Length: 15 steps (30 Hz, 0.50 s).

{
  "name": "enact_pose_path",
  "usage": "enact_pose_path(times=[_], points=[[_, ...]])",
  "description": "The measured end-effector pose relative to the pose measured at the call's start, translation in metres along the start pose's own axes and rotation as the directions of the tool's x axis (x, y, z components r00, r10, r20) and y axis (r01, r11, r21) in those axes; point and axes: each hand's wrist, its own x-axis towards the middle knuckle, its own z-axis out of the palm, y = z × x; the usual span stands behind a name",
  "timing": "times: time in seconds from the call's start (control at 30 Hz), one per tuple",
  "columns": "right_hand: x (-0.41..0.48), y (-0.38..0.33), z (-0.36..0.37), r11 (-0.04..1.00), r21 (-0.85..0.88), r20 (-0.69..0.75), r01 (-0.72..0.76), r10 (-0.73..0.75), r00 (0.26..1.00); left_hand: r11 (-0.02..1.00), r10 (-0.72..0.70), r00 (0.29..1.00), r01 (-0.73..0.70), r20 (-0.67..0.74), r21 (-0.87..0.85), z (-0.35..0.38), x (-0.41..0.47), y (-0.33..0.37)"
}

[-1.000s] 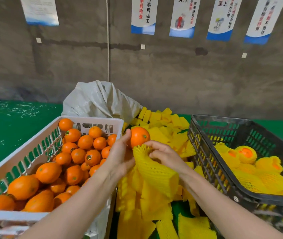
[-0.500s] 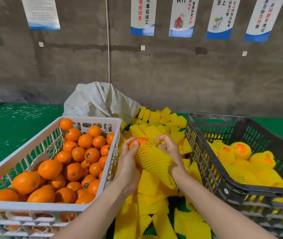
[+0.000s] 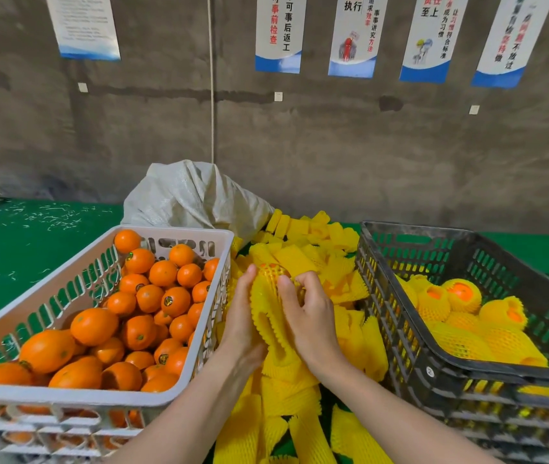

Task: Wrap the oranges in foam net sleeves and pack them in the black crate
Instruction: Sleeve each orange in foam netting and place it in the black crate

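Head view. At the centre of the frame my left hand and right hand both grip one yellow foam net sleeve, fingers curled into its ribbed mesh. The orange sits inside the sleeve's top end and shows only as colour through the net holes.

My hands work in a narrow channel. The slotted wall of the white crate stands just beside my left hand, and the black crate rises near my right. Below and behind my hands, a loose pile of flat sleeves fills the gap.

The white crate, lower left, is hard latticed plastic heaped with smooth, glossy bare oranges. The black crate, right, holds wrapped oranges, which are round and spongy-looking. A crumpled woven sack slumps behind the pile. Green cloth lies open at the upper left.
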Motion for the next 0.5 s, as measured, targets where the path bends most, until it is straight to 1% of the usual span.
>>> enact_pose_path(times=[0.07,0.13,0.2,0.27,0.33,0.4,0.47,0.5], points=[[-0.001,-0.002,0.000,0.998,-0.010,-0.027,0.060,-0.060,0.998,1.000,-0.025,0.999,0.024,0.026,0.017,0.000,0.002,0.001],[0.008,-0.003,-0.005,0.998,0.052,-0.075,0.045,-0.041,0.996,0.998,-0.013,1.000,0.013,0.008,0.057,0.001,0.002,0.005],[0.022,-0.002,-0.012,0.988,0.148,-0.089,-0.038,0.052,0.995,0.997,0.011,1.000,-0.010,-0.016,0.081,0.001,0.001,0.006],[0.031,0.000,-0.015,0.964,0.236,-0.049,-0.120,0.135,0.990,0.997,0.002,1.000,-0.001,-0.022,0.076,0.002,-0.001,0.004],[0.031,0.002,-0.014,0.948,0.271,0.005,-0.167,0.172,0.985,1.000,-0.023,0.999,0.024,-0.036,0.017,0.004,-0.002,0.003],[0.029,0.004,-0.014,0.937,0.287,0.022,-0.200,0.203,0.979,0.998,-0.058,0.996,0.055,-0.062,-0.040,0.006,-0.002,0.002],[0.029,0.005,-0.014,0.908,0.330,0.040,-0.257,0.258,0.965,0.996,-0.076,0.994,0.072,-0.078,-0.052,0.009,-0.001,0.001],[0.028,0.004,-0.015,0.878,0.373,0.059,-0.300,0.301,0.952,0.997,-0.071,0.993,0.067,-0.096,-0.042,0.011,-0.001,0.001]])
